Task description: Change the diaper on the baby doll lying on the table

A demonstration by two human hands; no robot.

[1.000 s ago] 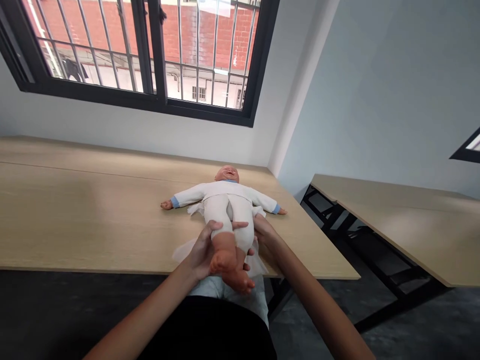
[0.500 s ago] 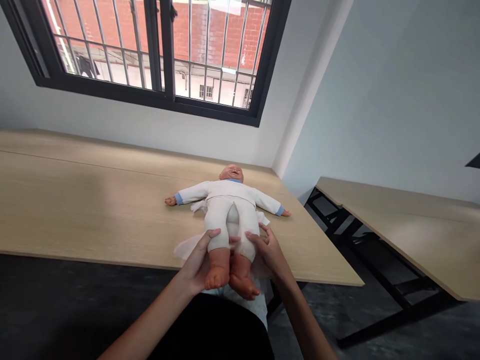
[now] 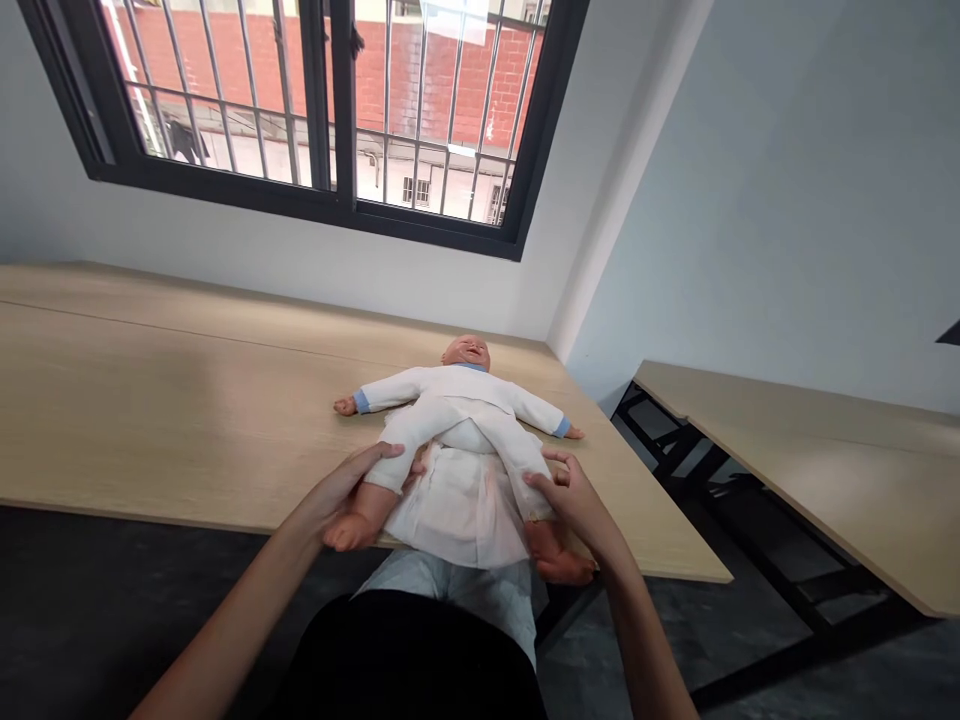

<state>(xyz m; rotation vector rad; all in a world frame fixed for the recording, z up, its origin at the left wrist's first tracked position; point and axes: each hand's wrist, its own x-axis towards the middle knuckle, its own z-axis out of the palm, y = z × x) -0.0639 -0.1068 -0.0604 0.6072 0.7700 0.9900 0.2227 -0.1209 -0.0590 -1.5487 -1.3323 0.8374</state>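
A baby doll in white clothes with blue collar and cuffs lies on its back on the wooden table, head toward the wall and arms stretched out. Its legs are spread apart. My left hand holds the doll's leg on the left near the trouser hem. On the other side, my right hand grips the leg on the right, with the thumb on top. Between the legs, an opened white diaper lies flat under the doll's bottom and reaches the table's front edge.
A barred window with a dark frame is in the wall behind the table. At the right, past a gap, stands a second wooden table with black metal legs. My body is close to the front edge.
Both hands have moved outward with the doll's legs, which were close together before and are now wide apart. More of the white diaper shows between them.
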